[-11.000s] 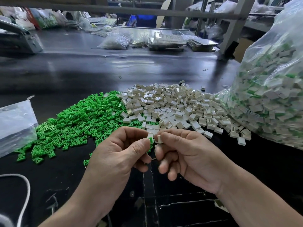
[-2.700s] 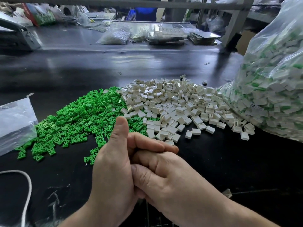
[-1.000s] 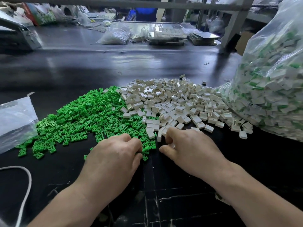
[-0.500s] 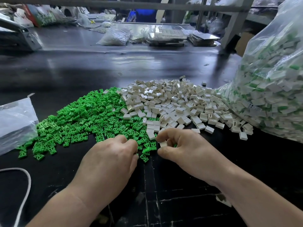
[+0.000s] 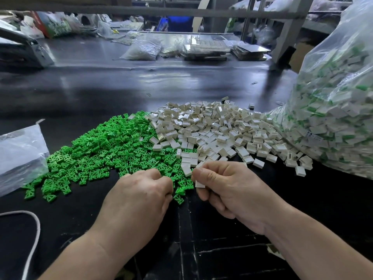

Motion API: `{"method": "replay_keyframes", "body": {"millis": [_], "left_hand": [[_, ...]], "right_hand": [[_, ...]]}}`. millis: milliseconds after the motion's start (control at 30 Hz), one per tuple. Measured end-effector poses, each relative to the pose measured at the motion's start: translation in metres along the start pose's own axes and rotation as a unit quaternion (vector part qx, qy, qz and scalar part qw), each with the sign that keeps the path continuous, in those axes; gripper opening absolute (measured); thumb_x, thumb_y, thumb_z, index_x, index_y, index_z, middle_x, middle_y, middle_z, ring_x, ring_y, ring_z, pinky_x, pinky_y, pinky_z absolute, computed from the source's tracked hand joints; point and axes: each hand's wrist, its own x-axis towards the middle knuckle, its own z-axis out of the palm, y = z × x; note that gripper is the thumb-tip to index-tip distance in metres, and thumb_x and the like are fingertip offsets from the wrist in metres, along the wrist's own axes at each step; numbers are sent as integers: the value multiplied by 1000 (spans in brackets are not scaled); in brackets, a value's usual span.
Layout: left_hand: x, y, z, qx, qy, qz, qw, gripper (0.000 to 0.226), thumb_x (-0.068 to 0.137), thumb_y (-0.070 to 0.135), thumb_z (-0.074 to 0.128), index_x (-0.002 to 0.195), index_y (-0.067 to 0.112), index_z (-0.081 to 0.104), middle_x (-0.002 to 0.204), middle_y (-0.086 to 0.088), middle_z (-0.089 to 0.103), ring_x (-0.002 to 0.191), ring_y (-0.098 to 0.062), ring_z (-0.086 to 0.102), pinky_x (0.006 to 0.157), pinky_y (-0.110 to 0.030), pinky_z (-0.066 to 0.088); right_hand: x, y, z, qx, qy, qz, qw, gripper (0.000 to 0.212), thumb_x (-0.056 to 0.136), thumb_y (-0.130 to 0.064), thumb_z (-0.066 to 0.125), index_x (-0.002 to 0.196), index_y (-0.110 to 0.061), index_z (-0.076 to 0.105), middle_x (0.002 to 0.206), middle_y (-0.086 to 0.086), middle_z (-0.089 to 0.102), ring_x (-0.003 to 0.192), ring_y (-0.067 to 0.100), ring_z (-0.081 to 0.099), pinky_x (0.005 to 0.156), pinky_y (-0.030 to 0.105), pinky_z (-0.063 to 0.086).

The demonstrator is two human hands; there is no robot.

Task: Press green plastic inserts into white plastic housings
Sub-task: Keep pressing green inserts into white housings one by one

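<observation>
The right hand (image 5: 228, 190) pinches a single white housing (image 5: 199, 184) between thumb and curled fingers, just above the near edge of the piles; gripped by its sides like that, one face is probably left free to take an insert. The left hand (image 5: 141, 190) lies knuckles-up with its fingers curled down into the near fringe of the green inserts (image 5: 105, 146); the fingertips are hidden, so whether it has one pinched cannot be told. The loose white housings (image 5: 214, 132) are heaped against the green heap, the two touching along one edge, so each hand has its own stock right in front of it; the step in hand looks like fetching a pair to mate. On the right a large clear bag (image 5: 333, 122) bulges with white-and-green pieces, seemingly finished ones; a smaller bag (image 5: 20, 156) and a white cord (image 5: 34, 225) lie at the left on the black bench (image 5: 181, 83).
</observation>
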Motion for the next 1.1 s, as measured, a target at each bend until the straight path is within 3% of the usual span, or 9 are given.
{"method": "replay_keyframes", "body": {"millis": [133,233,400,600,700,800,967,1100], "left_hand": [[-2,3,-1,2,-25,15,1000,29,74,51,74,92,29,71,76,11,59,72,-16,59,62,-35,50],[-1,3,1,-8,-36,27,999,22,83,51,64,98,34,67,85,14,57,83,-14,57,74,-34,48],[1,3,2,-13,1,38,999,12,85,38,64,81,28,66,74,10,58,71,-19,57,64,-39,49],[5,10,1,-65,40,-10,997,27,89,36,43,75,24,64,71,9,57,67,-15,55,62,-33,46],[4,11,-3,-221,91,-94,966,22,89,36,47,74,29,62,72,15,59,69,-4,55,59,-17,40],[0,13,-5,-340,107,-111,928,19,88,33,53,71,30,63,71,17,62,69,-2,58,57,-8,39],[-2,17,-6,-404,125,-111,899,13,86,33,56,78,34,66,67,8,66,64,-12,62,51,-17,45],[-2,22,-6,-471,122,-106,867,17,90,19,60,86,32,70,76,11,72,67,-7,69,58,-13,52]], "right_hand": [[-1,1,2,-12,-8,3,1000,21,100,-28,60,87,-13,67,68,3,63,46,12,39,36,20,28],[0,2,3,-19,-7,10,1000,16,101,-26,59,94,-16,68,70,3,65,46,10,40,36,19,30],[1,2,3,10,-10,19,1000,13,102,-23,58,104,-13,67,78,6,71,45,10,42,36,19,31],[0,1,1,33,-15,21,999,9,100,-17,59,103,-10,65,83,9,72,45,9,44,35,20,29],[-2,-1,2,35,-16,3,999,6,99,-13,62,101,-12,67,81,7,70,46,10,43,35,19,28],[-3,-1,4,29,-14,-27,999,8,96,-12,66,97,-17,72,74,4,64,47,11,40,35,18,29],[-7,-1,6,-32,1,-100,994,9,97,-20,64,94,-18,72,74,6,58,49,8,43,41,16,34],[-8,1,7,-108,34,-139,984,10,98,-27,64,95,-24,72,72,-1,62,53,2,48,47,13,37]]}}
